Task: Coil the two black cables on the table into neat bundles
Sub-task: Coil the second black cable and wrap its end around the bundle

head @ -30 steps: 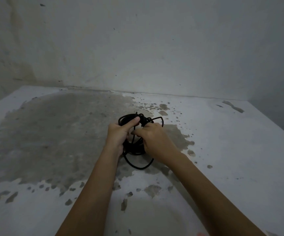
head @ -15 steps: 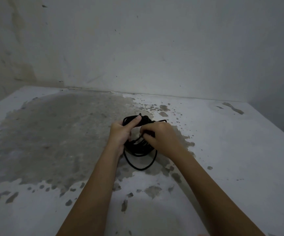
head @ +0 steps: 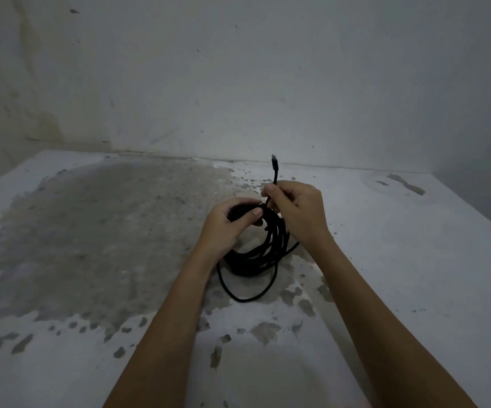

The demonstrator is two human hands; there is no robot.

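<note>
Cable end pulled free and raised.

My right hand (head: pixel 295 210), earlier down on the bundle, now pinches the plug end (head: pixel 275 169) upright; my left hand (head: pixel 228 223) stays clamped on the coiled cable (head: pixel 256 257) resting on the table (head: pixel 400 260).

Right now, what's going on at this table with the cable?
A person is coiling a black cable on a stained white table. The left hand grips the top of the bundle, and the right hand pinches the free end so the plug points upward. One loop hangs loose below the bundle. Only one cable is visible.
</note>
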